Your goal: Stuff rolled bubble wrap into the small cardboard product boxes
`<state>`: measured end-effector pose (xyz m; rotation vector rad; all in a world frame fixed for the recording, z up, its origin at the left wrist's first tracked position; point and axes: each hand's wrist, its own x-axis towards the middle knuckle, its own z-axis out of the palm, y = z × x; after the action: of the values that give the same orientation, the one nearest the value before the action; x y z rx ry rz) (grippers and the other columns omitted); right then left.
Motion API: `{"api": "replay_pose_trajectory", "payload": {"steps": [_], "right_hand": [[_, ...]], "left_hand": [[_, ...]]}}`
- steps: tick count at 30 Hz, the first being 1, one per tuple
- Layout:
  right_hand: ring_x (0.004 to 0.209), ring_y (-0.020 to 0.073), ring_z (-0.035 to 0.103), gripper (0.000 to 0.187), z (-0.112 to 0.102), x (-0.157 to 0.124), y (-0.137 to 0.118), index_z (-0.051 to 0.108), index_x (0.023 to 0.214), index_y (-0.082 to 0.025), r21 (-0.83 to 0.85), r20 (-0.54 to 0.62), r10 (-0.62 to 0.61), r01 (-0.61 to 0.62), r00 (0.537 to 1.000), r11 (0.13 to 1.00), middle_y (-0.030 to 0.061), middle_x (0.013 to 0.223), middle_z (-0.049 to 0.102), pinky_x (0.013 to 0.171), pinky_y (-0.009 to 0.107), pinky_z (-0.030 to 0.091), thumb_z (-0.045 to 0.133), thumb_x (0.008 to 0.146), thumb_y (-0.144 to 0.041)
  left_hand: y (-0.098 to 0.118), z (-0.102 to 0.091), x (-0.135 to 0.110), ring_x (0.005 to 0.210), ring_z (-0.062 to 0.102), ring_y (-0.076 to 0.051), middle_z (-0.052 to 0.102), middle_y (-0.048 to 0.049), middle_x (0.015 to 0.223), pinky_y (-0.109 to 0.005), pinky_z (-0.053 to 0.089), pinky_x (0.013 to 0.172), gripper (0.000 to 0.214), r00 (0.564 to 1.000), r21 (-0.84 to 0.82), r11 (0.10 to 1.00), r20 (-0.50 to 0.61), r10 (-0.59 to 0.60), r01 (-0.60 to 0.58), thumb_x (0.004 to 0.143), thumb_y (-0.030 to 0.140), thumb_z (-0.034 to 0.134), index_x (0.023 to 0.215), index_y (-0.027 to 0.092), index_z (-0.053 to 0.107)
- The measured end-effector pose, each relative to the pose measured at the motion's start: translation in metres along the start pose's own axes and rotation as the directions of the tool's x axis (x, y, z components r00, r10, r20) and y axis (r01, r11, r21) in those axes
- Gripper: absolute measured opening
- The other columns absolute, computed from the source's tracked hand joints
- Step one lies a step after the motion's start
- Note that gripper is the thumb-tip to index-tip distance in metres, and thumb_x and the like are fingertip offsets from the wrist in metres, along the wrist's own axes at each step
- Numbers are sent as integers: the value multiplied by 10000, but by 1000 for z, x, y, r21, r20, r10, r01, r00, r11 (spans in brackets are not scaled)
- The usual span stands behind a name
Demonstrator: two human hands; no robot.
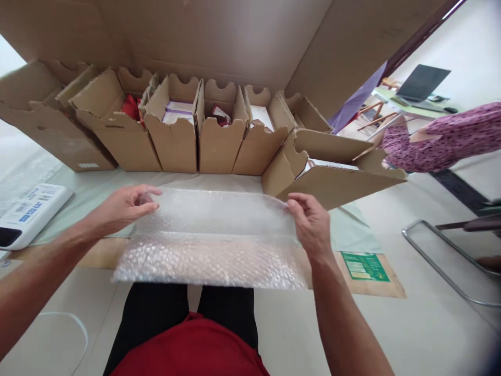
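Note:
A sheet of clear bubble wrap (213, 237) lies spread across the table's near edge and hangs toward my lap. My left hand (123, 208) pinches its far left corner, fingers closed on the plastic. My right hand (311, 223) grips the far right corner in the same way. The wrap's far part looks smooth and its near part bubbled. Both hands sit just in front of a row of open cardboard boxes (176, 130).
Several open boxes hold red and white items; one box (332, 175) lies tipped at the right. A large cardboard sheet (219, 36) stands behind them. A white packet (29, 211) lies left. Another person's patterned sleeve (442, 138) reaches in at right. A metal frame (438, 263) stands on the floor.

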<state>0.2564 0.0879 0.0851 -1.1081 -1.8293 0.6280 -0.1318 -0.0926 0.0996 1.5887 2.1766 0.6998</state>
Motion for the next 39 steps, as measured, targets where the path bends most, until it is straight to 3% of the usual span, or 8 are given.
{"api": "replay_pose_trajectory", "payload": {"steps": [3,7,12,16,25,29,34,39], "right_hand": [[948,268,715,314,1,-17,19,704,1053,-185,-191,-19,-70,65,997,979,105,1034,766,885,465,573,572,951,-451],[1094,280,691,214,-6,-44,9,701,1105,-218,-276,22,-195,194,980,941,99,1137,751,997,503,534,562,996,-339],[1248,269,630,286,49,-57,-34,656,1266,-212,-163,390,-325,412,862,896,119,1317,690,1071,477,511,517,1018,-241],[1470,318,416,516,91,-60,-28,518,1474,-141,-244,644,-242,495,725,834,172,1564,481,1161,512,421,567,998,-334],[1435,402,441,574,-14,-90,57,433,1529,-134,-659,237,-38,189,971,728,233,1519,507,1095,624,400,385,1062,-465],[1509,336,344,573,25,-86,15,346,1588,-201,-509,323,-159,313,933,802,161,1611,413,1175,576,334,402,1063,-424],[1488,321,382,527,74,-70,-5,486,1507,-186,-353,633,-189,497,751,793,152,1601,436,1172,520,364,488,1031,-412],[1426,379,463,513,2,-91,41,493,1498,-201,-556,405,-88,322,910,766,178,1518,531,1094,580,410,459,1038,-426]], "left_hand": [[-9,12,-2,1002,674,-291,695,-83,1144,-449,567,893,641,992,212,972,-91,-81,99,947,510,517,1476,155,453],[9,24,-15,1405,439,-428,475,-195,1503,-607,366,1164,635,929,363,928,-308,204,-84,999,444,492,1528,117,365],[57,83,-14,1459,422,-370,495,-188,1543,-543,360,1186,474,847,310,796,71,526,-520,988,364,514,1419,166,532],[58,122,-6,1526,333,-361,410,-189,1624,-537,232,1252,652,833,238,805,269,483,-544,982,496,507,1523,137,446],[-19,85,-57,1544,243,-456,347,-228,1645,-673,206,1208,657,963,462,856,-9,268,-233,1012,531,365,1542,146,427],[16,94,-50,1565,218,-411,298,-170,1682,-644,152,1248,608,940,411,858,-11,342,-307,1008,439,453,1567,208,392],[33,106,-22,1564,247,-365,355,-152,1662,-607,146,1260,599,897,354,828,244,368,-436,1009,485,444,1538,204,453],[-22,73,-53,1548,250,-437,312,-232,1660,-692,186,1205,642,973,479,847,103,207,-231,1022,512,357,1553,156,413]]}}
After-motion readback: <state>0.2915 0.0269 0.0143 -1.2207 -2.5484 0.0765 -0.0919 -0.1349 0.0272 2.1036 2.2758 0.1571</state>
